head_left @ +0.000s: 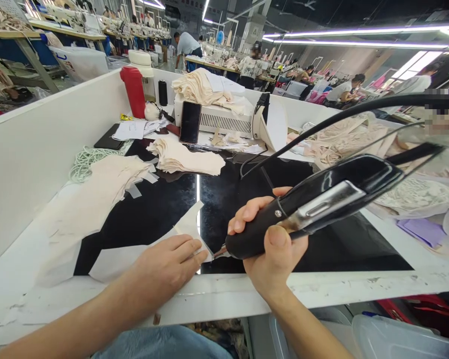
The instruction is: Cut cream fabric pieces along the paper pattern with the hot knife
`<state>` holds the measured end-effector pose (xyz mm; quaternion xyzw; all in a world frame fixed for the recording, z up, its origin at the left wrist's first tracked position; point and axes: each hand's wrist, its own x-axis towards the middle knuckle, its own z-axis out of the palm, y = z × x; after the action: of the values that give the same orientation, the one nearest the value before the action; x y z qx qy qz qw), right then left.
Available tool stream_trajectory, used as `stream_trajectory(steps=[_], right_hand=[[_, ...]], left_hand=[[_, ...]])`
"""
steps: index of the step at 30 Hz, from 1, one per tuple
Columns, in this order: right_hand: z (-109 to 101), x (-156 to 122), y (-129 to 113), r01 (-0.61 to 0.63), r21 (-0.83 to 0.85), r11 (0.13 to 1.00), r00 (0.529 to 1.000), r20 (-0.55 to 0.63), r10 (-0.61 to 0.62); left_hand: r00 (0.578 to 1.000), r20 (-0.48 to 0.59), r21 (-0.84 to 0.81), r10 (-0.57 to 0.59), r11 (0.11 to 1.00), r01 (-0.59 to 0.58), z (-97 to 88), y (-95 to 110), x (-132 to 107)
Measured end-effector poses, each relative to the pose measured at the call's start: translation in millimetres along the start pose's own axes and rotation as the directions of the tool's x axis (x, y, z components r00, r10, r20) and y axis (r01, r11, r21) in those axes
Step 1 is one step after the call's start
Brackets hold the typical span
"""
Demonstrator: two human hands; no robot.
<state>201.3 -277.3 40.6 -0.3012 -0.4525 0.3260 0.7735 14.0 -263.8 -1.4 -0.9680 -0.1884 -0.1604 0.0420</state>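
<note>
My right hand (273, 249) is wrapped around a black corded hot knife (307, 204) with a metal strip along its side. Its thin copper-coloured tip points left and meets the edge of a pale cut fabric piece (189, 219) on a glossy black board (164, 199). Flat on that piece lies my left hand (172, 259), fingers stretched out and pressing down beside the tip. Part of the fabric is hidden under this hand. To the left, cream fabric pieces (93, 199) are spread over the board's edge. Behind them sits a stack of cream cut pieces (187, 157).
A phone (190, 122) leans against a white slotted box (224, 122) topped with folded fabric. Left of it stands a red tumbler (133, 92). The knife's black cable (314, 127) arches over the right side. Pale straps (344, 139) are heaped there. Co-workers sit beyond the partition.
</note>
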Motion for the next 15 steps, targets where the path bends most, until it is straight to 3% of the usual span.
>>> stream_trajectory(steps=[15], right_hand=[[12.4, 17.3, 5.9, -0.004, -0.032, 0.999, 1.000, -0.027, 0.003]], left_hand=[[1.000, 0.010, -0.037, -0.021, 0.999, 0.022, 2.0, 0.5, -3.9]])
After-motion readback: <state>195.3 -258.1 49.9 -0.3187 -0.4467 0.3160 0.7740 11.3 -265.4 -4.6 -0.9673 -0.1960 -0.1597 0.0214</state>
